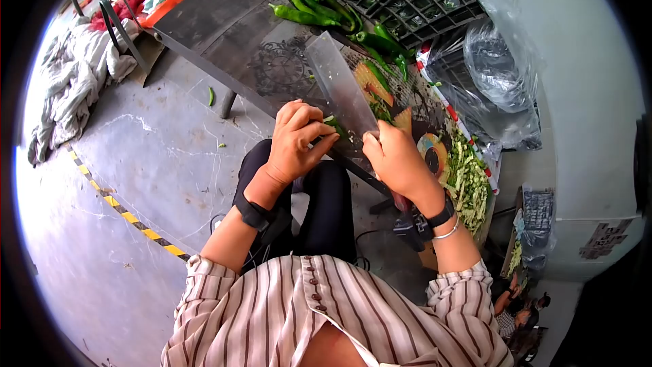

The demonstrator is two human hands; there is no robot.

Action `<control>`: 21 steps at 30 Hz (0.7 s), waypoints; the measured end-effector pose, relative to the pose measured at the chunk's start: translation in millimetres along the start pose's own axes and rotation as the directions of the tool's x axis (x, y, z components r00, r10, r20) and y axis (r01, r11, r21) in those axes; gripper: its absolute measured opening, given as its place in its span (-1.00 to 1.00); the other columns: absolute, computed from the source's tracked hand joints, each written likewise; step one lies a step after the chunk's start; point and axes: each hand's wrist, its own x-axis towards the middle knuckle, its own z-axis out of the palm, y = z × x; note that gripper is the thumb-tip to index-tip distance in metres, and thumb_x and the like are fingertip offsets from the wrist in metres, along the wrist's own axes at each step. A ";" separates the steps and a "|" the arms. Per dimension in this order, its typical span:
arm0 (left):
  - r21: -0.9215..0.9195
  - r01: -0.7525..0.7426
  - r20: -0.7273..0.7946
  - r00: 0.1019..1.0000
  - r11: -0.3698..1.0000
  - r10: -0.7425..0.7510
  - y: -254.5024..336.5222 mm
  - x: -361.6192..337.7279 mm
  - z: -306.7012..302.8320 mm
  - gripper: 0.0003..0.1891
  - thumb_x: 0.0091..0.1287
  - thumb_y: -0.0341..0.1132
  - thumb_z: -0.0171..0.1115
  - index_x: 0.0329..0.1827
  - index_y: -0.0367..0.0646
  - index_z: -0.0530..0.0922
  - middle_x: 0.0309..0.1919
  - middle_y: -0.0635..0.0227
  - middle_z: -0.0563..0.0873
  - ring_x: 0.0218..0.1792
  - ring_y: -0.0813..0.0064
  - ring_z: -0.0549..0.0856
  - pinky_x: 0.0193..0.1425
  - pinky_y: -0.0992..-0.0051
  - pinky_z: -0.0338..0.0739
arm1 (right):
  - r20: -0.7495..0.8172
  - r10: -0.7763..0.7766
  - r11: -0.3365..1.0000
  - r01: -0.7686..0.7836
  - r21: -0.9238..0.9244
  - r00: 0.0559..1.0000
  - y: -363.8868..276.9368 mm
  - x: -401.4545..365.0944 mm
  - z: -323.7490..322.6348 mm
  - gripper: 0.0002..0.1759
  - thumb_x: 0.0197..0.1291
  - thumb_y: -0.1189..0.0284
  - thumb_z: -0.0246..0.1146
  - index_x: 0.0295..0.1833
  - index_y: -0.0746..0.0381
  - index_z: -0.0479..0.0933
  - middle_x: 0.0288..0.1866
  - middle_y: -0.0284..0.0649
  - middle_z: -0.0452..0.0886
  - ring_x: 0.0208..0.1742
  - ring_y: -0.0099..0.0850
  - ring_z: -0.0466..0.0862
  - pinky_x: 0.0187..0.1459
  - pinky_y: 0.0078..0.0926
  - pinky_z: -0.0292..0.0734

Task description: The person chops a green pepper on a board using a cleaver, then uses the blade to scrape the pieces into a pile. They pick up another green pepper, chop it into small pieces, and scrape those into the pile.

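Note:
My right hand (401, 163) is closed round the handle of a broad-bladed cleaver (337, 76), whose blade points away from me over the table. Just left of the blade, my left hand (299, 137) has its fingers curled together on a green pepper (333, 122), mostly hidden under the fingertips. Beside the blade, cut green bits lie on the cutting surface (375, 85). Whole green peppers (305, 15) are bunched at the far side of the table. A heap of chopped pepper (468, 187) lies to the right of my right hand.
A black plastic crate (407, 0) stands at the back of the dark table (217, 34). Clear plastic bags (499, 68) lie on the right. Off to the left are an orange bag (163, 3), crumpled white cloth (75, 81) and yellow-black floor tape (129, 217). People (516, 312) are at lower right.

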 end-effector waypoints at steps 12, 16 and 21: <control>-0.023 0.020 0.008 1.000 1.000 -0.020 -1.6 -1.5 -0.1 -0.80 -0.09 -0.37 0.47 -0.40 -0.05 0.63 -0.29 0.42 0.55 -0.13 0.29 0.53 0.17 0.20 0.38 | 0.093 0.038 0.995 -0.030 -0.093 0.995 -7.9 -4.4 0.0 -0.73 0.27 0.44 0.08 -0.35 0.48 0.39 -0.50 0.27 0.51 -0.38 0.19 0.57 -0.35 -0.02 0.45; -0.027 0.019 0.009 1.000 0.999 -0.019 -1.5 -0.9 -0.9 -0.80 -0.09 -0.37 0.47 -0.40 -0.05 0.62 -0.29 0.42 0.55 -0.13 0.30 0.54 0.18 0.20 0.38 | 0.120 0.060 0.986 -0.040 -0.165 0.991 -13.6 -1.4 -1.2 -0.74 0.26 0.44 0.09 -0.35 0.47 0.40 -0.47 0.27 0.52 -0.36 0.20 0.57 -0.34 -0.02 0.45; -0.021 0.029 0.018 0.999 0.999 -0.028 -2.2 -0.8 2.4 -0.80 -0.09 -0.38 0.47 -0.39 -0.06 0.64 -0.30 0.41 0.55 -0.14 0.30 0.54 0.18 0.20 0.38 | 0.099 -0.001 0.982 0.020 -0.189 0.995 -11.3 17.9 -0.5 -0.75 0.23 0.44 0.12 -0.36 0.45 0.42 -0.45 0.25 0.53 -0.32 0.19 0.57 -0.28 -0.01 0.47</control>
